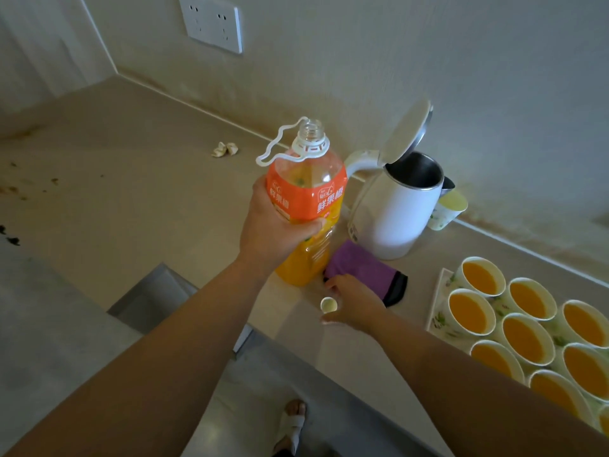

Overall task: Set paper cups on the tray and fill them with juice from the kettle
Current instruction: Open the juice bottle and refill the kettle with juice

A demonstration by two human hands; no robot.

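My left hand (273, 222) grips an uncapped orange juice bottle (308, 196) around its label, upright on the counter. To its right stands the white kettle (395, 212) with its lid flipped open. My right hand (352, 305) hovers low over the counter in front of the bottle, pinching the small white bottle cap (328, 304). At the far right a floral tray (436, 311) carries several paper cups (474, 313) filled with orange juice.
A purple cloth (359, 270) lies between the bottle and the tray. One more paper cup (449, 209) stands behind the kettle by the wall. A crumpled scrap (224, 149) lies near the back wall. The counter's front edge drops to the floor below my arms.
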